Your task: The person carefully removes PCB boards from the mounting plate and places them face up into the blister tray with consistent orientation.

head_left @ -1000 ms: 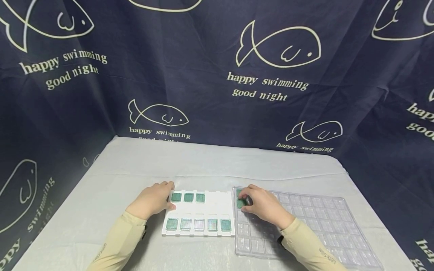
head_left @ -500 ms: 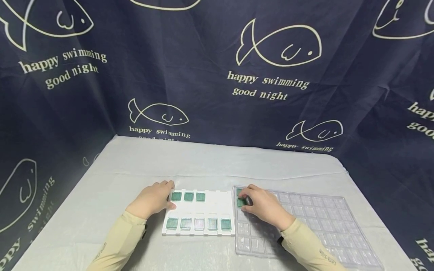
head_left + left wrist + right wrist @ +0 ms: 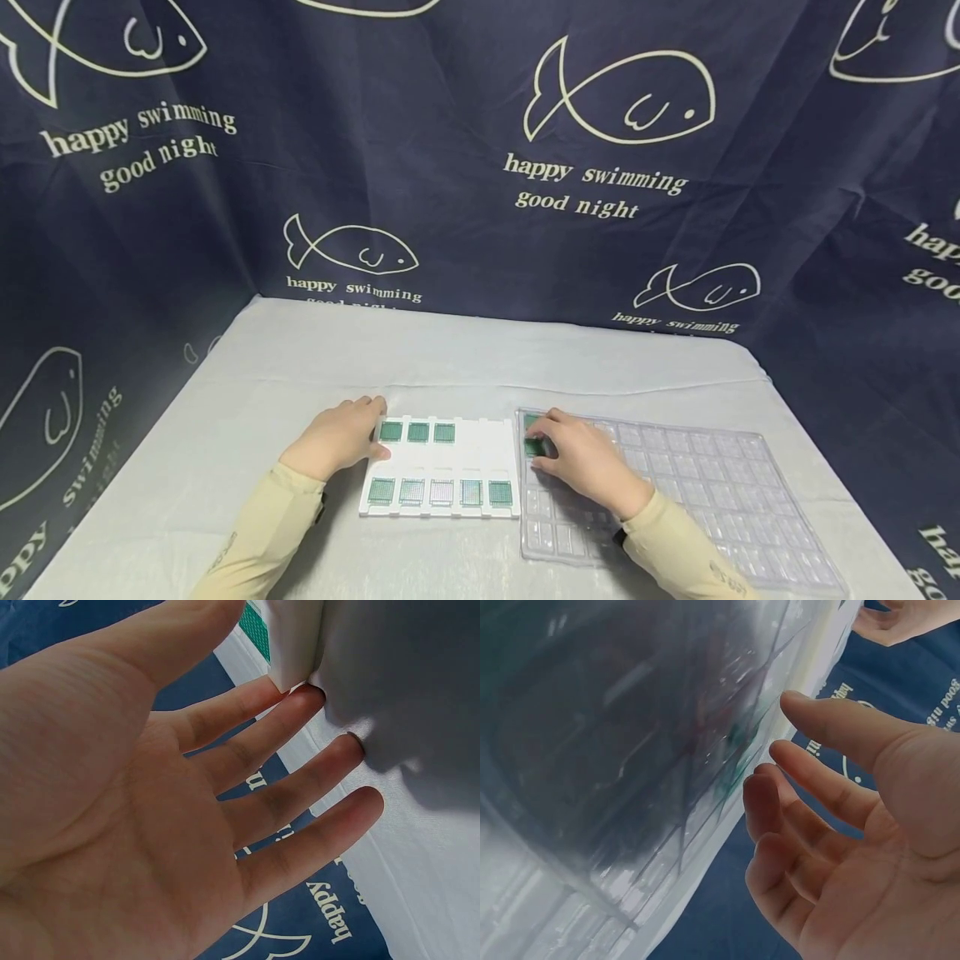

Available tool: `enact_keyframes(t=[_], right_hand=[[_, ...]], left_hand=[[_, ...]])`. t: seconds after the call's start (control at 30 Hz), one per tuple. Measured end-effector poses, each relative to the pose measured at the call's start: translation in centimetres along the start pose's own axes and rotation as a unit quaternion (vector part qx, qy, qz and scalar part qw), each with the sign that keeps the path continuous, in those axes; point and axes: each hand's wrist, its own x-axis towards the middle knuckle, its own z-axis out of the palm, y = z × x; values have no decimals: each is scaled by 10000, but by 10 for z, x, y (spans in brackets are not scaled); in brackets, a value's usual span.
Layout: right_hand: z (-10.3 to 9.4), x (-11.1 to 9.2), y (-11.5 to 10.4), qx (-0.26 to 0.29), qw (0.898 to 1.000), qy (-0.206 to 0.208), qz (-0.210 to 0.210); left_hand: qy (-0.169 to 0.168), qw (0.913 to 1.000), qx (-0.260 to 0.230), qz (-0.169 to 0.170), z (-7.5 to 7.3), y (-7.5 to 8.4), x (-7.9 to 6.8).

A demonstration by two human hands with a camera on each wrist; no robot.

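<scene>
My left hand [image 3: 337, 437] rests at the left edge of a white tray [image 3: 420, 457], thumb over the edge and the other fingers stretched by the far corner. In the left wrist view, fingertips touch the tray's side. Small green perforated circuit boards sit in two rows: three boards [image 3: 417, 432] at the back, several boards [image 3: 441, 492] along the front. My right hand [image 3: 588, 458] is over the left end of a clear plastic tray [image 3: 712, 492], pinching a green circuit board [image 3: 534, 447] between thumb and index finger. Another board [image 3: 530, 420] lies just behind it.
Both trays lie side by side on a white-covered table [image 3: 450, 350], nearly touching. The clear tray has many rectangular pockets and reaches toward the front right. A dark blue fish-print curtain [image 3: 465, 167] hangs behind and at both sides.
Both hands keep almost the same place. The board under the right fingers looks darker now. The whole head view has shifted slightly, with things a little higher in it.
</scene>
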Motion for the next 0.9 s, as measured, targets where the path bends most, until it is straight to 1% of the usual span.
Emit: enact_keyframes(t=[0.23,0.47,0.67,0.9], right_hand=[[-1,-6,-7,-46,9998,120,-166],[-4,-9,-19,-126,9995,188,-205],[-6,-6,-27,-158,9991,275,-289],[-6,1,-36,-216,9974,498,-466]], left_hand=[[-2,10000,30,10,1,0,0],[36,10000,80,27,1,-1,0],[17,10000,49,18,1,-1,-1],[72,10000,48,37,1,0,-1]])
